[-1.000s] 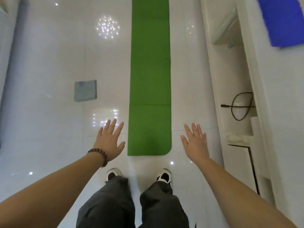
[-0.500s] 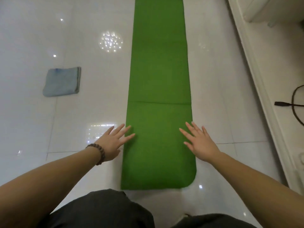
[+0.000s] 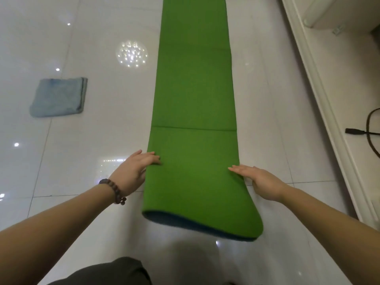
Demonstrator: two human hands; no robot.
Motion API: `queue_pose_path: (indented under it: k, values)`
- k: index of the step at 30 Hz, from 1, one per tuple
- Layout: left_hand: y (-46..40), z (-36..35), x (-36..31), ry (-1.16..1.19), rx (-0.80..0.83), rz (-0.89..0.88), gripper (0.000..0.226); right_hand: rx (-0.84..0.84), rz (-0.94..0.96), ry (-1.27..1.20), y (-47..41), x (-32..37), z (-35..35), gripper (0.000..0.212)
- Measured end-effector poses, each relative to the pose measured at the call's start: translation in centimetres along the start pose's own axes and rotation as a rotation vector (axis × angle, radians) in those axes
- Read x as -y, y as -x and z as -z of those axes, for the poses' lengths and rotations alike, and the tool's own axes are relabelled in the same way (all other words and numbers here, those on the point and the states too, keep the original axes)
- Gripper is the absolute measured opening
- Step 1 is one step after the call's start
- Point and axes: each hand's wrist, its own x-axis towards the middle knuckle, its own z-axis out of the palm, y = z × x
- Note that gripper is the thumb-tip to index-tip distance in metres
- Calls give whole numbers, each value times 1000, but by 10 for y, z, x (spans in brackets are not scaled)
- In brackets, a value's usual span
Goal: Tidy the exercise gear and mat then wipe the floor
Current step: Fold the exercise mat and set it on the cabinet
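The left hand [image 3: 134, 171] is at the left edge of the green exercise mat [image 3: 193, 99], its fingers [image 3: 151, 158] lying straight over the top of the mat while the palm sits just outside the edge; whether the thumb is tucked beneath I cannot tell; a dark beaded bracelet [image 3: 115, 191] rings that wrist. The right hand [image 3: 261, 182] mirrors it at the mat's right edge, fingers straight and together, their tips resting on the green surface, the heel of the hand out over the floor [image 3: 92, 140]; again I cannot tell if anything is gripped underneath. Between and below the two hands the near end of the mat is raised off the floor; its rounded end curls up enough to show a dark blue underside [image 3: 185, 222]; farther along, the mat lies flat and runs straight away to the far edge of the view, with a crease across it just beyond the hands. The floor is glossy white tile, dotted with reflected lights; well to the left of the mat lies a folded pale blue cloth [image 3: 58, 97]. Along the right side runs a white raised ledge [image 3: 320, 99], and on it a black cable [image 3: 368, 132] loops out of view. The person's dark trousers [image 3: 107, 273] show at the bottom edge.
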Motion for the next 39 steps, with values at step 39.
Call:
queue_pose_path:
  k: [39]
  values:
    - [-87,67,-37,193,-491,380,33,-969,-225,-583,-59,73,81,21]
